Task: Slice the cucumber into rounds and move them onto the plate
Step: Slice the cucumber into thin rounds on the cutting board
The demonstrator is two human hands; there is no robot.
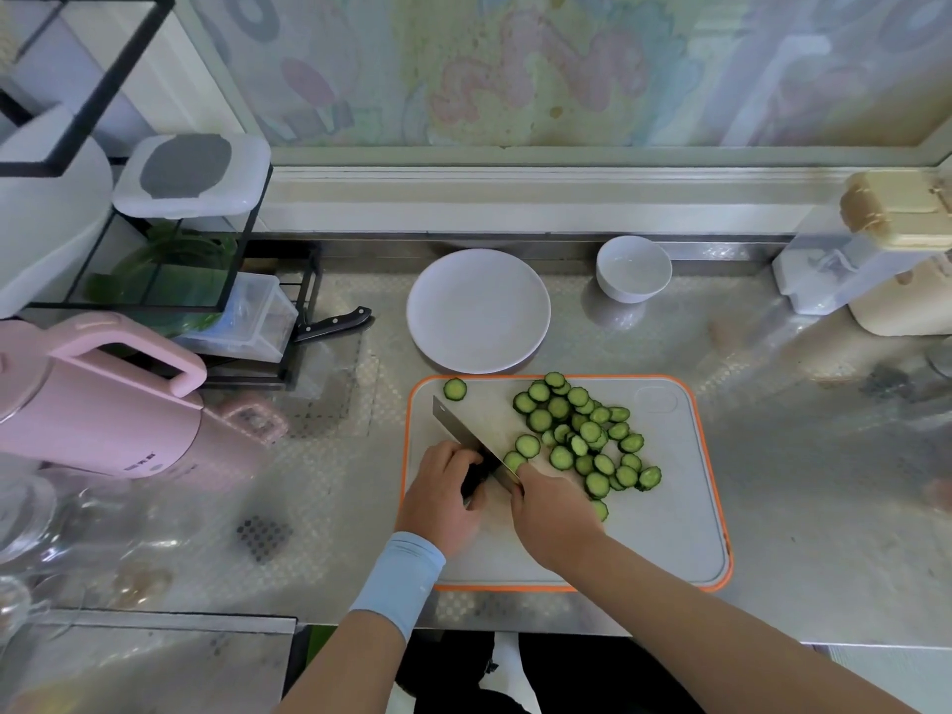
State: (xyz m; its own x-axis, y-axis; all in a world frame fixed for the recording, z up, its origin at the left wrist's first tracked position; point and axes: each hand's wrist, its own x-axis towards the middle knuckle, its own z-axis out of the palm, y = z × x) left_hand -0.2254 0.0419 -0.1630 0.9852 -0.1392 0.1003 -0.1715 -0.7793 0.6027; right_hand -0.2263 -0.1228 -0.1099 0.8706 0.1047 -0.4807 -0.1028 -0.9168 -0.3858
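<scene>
Green cucumber rounds point(582, 440) lie cut in a pile on the grey, orange-edged cutting board point(664, 528). None are on the round white plate point(478, 311) just beyond. The left hand point(440, 499) grips the big knife point(471, 438). The right hand point(554, 512) curls down, hiding whatever it holds.

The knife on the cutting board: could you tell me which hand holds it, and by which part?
The left hand grips the knife by its dark handle. The right hand rests beside the blade among the cucumber slices; whether it holds anything cannot be told.
</scene>
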